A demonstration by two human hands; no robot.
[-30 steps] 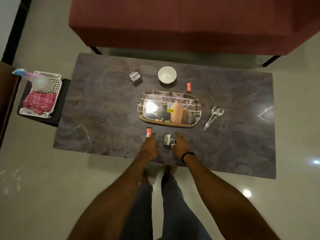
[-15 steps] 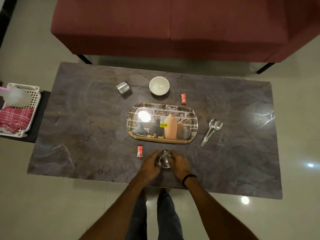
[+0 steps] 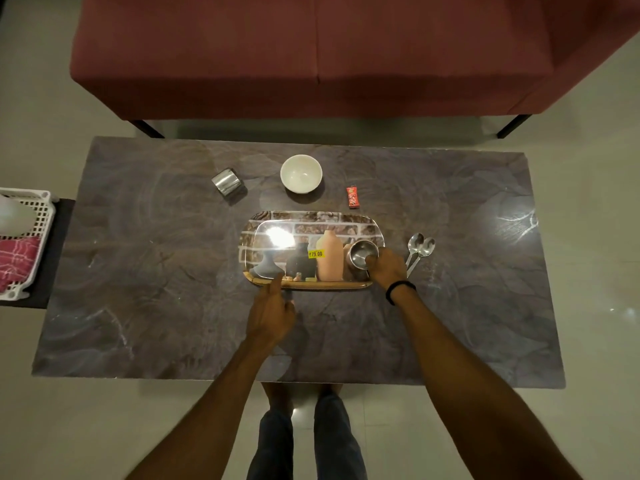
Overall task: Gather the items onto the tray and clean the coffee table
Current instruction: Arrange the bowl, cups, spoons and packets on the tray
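Note:
A printed rectangular tray (image 3: 311, 216) lies in the middle of the dark marble coffee table (image 3: 138, 271). My right hand (image 3: 388, 268) grips a steel cup (image 3: 362, 254) over the tray's right end. My left hand (image 3: 270, 315) hovers at the tray's front left edge with curled fingers and one finger touching the rim; what it holds is hidden. Beyond the tray are a second steel cup (image 3: 227, 181) on its side, a white bowl (image 3: 301, 173) and a red sachet (image 3: 353, 197). Two spoons (image 3: 420, 247) lie right of the tray.
A red sofa (image 3: 311, 53) stands behind the table. At the left edge a white plastic basket (image 3: 31, 216) with a red checked cloth (image 3: 17, 258) sits on a low dark stand. My legs are at the table's near edge.
My right hand has carried the steel cup from the table's front onto the tray's right end. My left hand let go of the cup and moved left. The near red sachet is out of sight.

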